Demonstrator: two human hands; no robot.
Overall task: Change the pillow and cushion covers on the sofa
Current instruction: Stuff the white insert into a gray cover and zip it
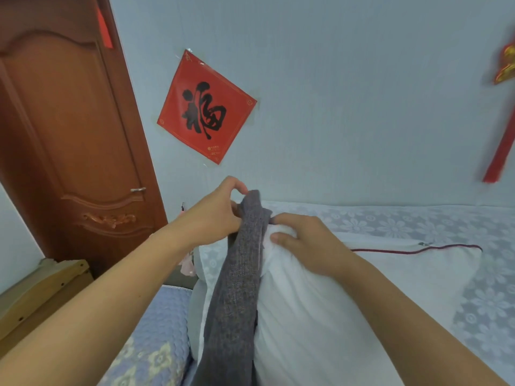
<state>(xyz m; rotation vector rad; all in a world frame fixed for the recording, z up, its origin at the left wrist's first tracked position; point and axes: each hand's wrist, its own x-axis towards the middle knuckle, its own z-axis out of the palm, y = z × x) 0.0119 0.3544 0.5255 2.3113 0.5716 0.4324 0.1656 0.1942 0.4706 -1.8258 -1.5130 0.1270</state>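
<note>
My left hand pinches the top corner of the grey cover. My thumb and fingers curl round the cloth and hold it up. My right hand grips the top of the white pillow, with my fingers dug into the soft stuffing. The grey cover hangs down in a long strip between my two hands, right against the pillow's left side.

Under my hands is the sofa. A white lace cloth with flower shapes lies over it, to the right of my right hand. A thin dark red cord runs along just past my right hand. A small zip pull sits near it. Below my left arm there is a blue quilted cushion with pale flowers.

Behind my hands is a pale blue wall. A red paper square with a big black sign is stuck on it, above my left hand. A brown wooden door stands far to the left. A red hanging tassel is far to the right. A light wooden piece sits low on the left, under the door.
</note>
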